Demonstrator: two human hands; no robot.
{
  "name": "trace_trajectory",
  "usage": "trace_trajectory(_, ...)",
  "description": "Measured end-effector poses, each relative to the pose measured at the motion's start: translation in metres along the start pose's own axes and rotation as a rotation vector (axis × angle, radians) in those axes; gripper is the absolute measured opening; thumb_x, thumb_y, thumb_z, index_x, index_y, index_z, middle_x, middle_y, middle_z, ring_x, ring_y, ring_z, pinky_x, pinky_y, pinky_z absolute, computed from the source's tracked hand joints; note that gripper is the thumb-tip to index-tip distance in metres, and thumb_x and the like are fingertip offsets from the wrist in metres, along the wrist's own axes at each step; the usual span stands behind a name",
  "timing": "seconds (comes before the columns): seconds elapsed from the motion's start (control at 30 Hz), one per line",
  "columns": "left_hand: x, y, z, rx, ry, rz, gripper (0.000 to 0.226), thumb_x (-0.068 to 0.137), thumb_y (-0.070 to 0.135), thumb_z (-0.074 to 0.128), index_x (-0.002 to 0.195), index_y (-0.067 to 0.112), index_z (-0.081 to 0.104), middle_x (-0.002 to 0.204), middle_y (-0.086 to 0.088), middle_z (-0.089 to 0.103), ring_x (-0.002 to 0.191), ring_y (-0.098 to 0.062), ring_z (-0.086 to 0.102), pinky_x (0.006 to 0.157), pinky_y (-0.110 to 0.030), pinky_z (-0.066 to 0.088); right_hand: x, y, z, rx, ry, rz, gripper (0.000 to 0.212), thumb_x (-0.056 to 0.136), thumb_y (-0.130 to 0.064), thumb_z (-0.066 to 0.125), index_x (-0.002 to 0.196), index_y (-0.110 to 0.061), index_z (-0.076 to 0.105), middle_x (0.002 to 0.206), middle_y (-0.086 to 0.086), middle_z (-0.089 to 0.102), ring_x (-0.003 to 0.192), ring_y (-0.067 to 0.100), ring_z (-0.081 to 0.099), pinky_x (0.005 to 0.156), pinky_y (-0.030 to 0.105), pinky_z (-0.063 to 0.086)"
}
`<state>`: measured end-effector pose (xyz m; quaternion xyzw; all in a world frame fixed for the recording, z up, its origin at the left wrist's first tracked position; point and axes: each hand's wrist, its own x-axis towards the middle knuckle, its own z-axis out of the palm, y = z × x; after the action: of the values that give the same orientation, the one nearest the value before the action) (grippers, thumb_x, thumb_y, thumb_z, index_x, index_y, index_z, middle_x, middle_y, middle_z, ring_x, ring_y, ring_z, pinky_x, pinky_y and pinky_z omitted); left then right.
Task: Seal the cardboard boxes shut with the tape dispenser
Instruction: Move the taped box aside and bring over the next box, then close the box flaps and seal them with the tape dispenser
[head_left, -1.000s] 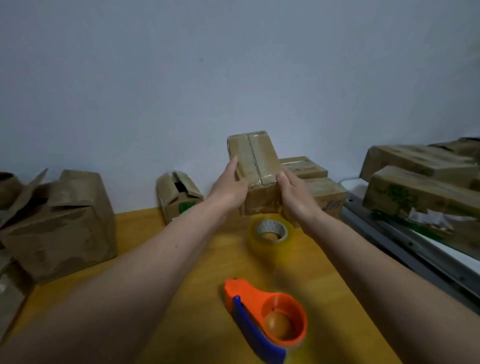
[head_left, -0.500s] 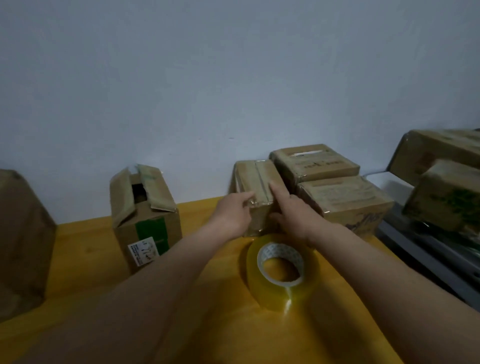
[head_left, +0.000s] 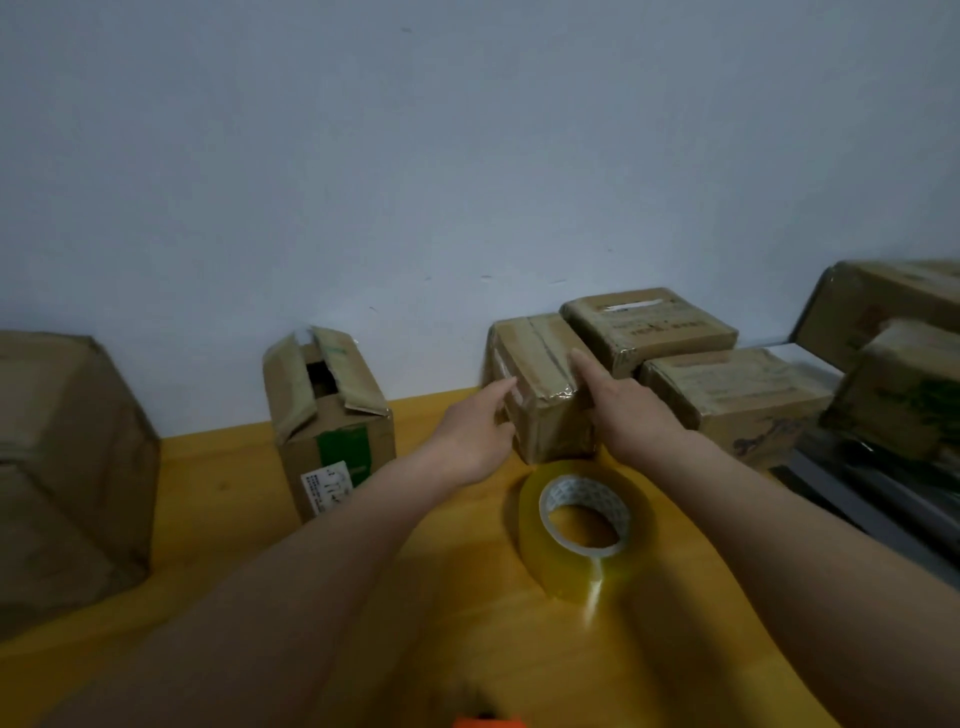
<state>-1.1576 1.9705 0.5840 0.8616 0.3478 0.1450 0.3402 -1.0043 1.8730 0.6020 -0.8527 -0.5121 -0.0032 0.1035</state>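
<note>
Both hands on the small taped box (head_left: 540, 384) at the back of the yellow surface (head_left: 218, 499), by the wall. Left hand (head_left: 475, 431) flat against its left side, fingers straight; right hand (head_left: 628, 410) on its right edge, index finger extended. Tape roll (head_left: 584, 530) lies just in front. Tape dispenser (head_left: 485, 722) barely visible at bottom edge. Unsealed box (head_left: 327, 415) stands to the left.

Under my fingers (head_left: 584, 364) the cardboard box (head_left: 540, 395) feels slick, wrapped in glossy clear tape. Just in front of it, the tape roll (head_left: 582, 525) is shiny translucent yellow plastic on a paper core. The table (head_left: 218, 483) is smooth yellow wood.
</note>
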Motion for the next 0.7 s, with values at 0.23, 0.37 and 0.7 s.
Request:
trace_trajectory(0.23,-0.095,-0.011,-0.040,0.127,0.093,0.033,0.032,0.097,0.024,0.052,0.128,0.028,0.060,0.122,0.006,0.063,0.106,-0.010,0.059,0.092,-0.027,0.048,-0.033,-0.062,-0.017,-0.160,0.150,-0.241,0.032,0.089,-0.001,0.046,0.119,-0.013,0.046,0.101,0.009,0.060,0.093,0.031,0.060,0.068,0.038,0.042)
trace_trajectory(0.37,-0.147,-0.050,-0.064,0.327,0.114,-0.078,0.030,0.096,0.030,0.052,0.124,0.028,0.063,0.123,0.003,0.064,0.110,-0.016,0.058,0.093,-0.034,0.049,-0.049,-0.130,-0.005,-0.043,0.015,-0.386,0.029,0.095,-0.025,0.052,0.120,-0.012,0.058,0.118,0.009,0.056,0.112,0.028,0.053,0.087,0.040,0.047)
trace_trajectory(0.7,-0.240,-0.129,-0.111,0.358,0.106,-0.300,0.037,0.095,0.029,0.057,0.132,0.023,0.056,0.135,0.004,0.056,0.121,-0.013,0.052,0.099,-0.029,0.041,-0.029,-0.219,0.027,0.504,0.232,-0.021,0.042,0.094,-0.027,0.055,0.128,-0.011,0.038,0.125,0.015,0.048,0.115,0.033,0.046,0.091,0.045,0.046)
